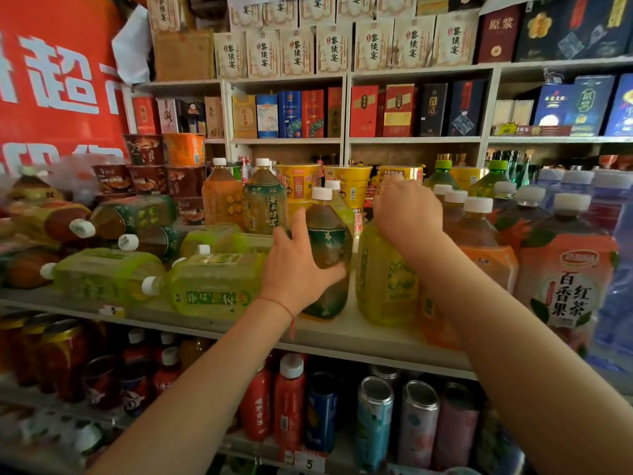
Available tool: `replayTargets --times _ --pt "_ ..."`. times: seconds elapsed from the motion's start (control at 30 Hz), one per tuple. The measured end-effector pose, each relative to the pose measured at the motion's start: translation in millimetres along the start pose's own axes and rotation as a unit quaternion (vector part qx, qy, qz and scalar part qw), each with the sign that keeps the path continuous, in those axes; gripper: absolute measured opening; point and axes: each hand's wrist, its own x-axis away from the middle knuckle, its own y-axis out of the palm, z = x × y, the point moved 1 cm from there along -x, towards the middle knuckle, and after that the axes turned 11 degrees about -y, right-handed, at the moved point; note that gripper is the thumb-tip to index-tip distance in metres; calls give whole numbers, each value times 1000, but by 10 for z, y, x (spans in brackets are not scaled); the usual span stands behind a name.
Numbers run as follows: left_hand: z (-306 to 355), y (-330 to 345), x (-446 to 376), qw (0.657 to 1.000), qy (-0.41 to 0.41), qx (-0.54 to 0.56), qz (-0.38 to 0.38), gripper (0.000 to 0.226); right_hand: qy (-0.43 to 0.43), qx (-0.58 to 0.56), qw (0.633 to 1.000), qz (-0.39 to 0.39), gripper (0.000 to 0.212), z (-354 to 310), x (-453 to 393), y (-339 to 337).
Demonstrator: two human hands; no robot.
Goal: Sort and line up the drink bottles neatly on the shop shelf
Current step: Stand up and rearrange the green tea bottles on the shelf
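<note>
Single head-worn wide-angle view, facing forward and slightly down at a shop shelf (342,334) crossing mid-frame, close enough for both forearms to reach in from the bottom edge. Higher shelves of boxes (332,49) fill the upper frame.

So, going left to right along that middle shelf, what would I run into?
Lying pale green bottles → left hand gripping an upright dark green tea bottle → yellow bottle under the right hand → passion fruit tea bottle.
</note>
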Motion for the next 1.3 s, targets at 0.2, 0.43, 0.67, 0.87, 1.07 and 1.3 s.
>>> replayTargets --times 0.2,0.43,0.67,0.87,1.07,1.3 --pt "75 225 -166 994 18 102 -43 109 15 68 997 -15 35 29 -4 -44" --pt "-100 -73 -246 988 121 -91 -25 85 -144 33 982 121 25 -413 224 22" --pt "-1174 -572 -419 983 143 -45 102 42 -258 -277 924 -57 22 -1311 358 481" --pt "-1778 -730 -446 992 105 -47 53 55 -289 -134 909 -270 90 -1885 240 657" --pt "-2028 -726 -413 991 114 64 31 56 -305 -76 905 -286 96 -2321 172 724" --pt "-2054 -683 -355 949 71 293 92 63 -97 -330 934 -95 110 -1914 328 631"
